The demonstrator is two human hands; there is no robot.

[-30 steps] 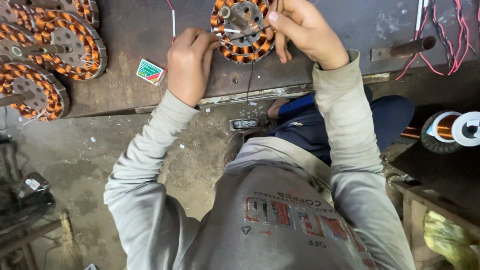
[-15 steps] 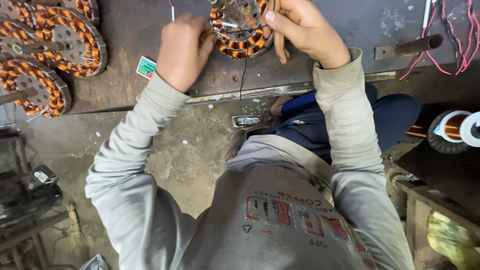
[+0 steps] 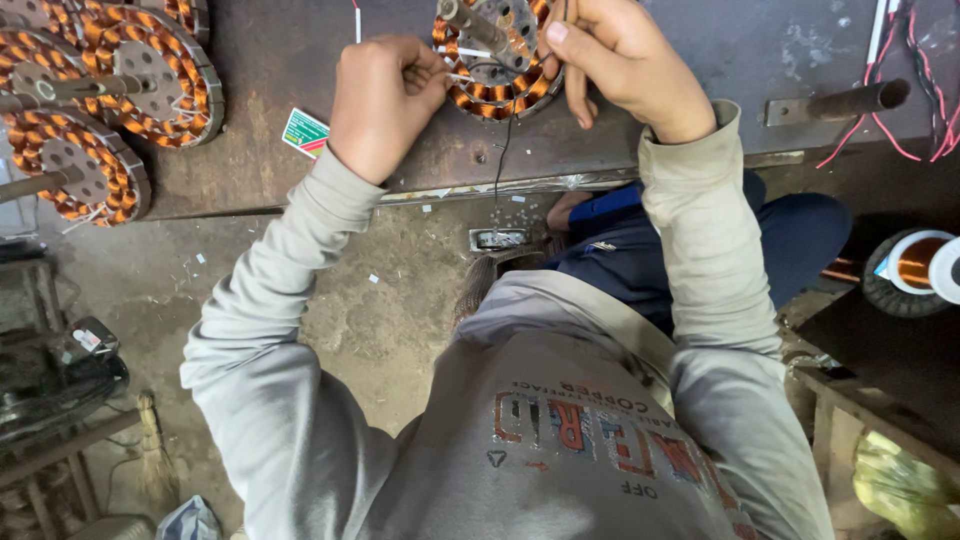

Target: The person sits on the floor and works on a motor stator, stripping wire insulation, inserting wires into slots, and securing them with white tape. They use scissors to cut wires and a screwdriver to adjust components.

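The fingers [image 3: 425,75] of the left hand [image 3: 385,105] are pinched narrowly on a thin white sleeve at the left edge of the wound stator [image 3: 495,60]. The right hand [image 3: 625,65] is closed against the stator's right side, a dark wire [image 3: 503,150] being seen hanging below it. The stator, with copper coils and a steel shaft, is resting at the far edge of the metal worktop [image 3: 700,140]. Three similar stators [image 3: 150,60] are lying at the left, a small card [image 3: 305,132] near them. A copper wire spool [image 3: 915,265] is noted at the right.
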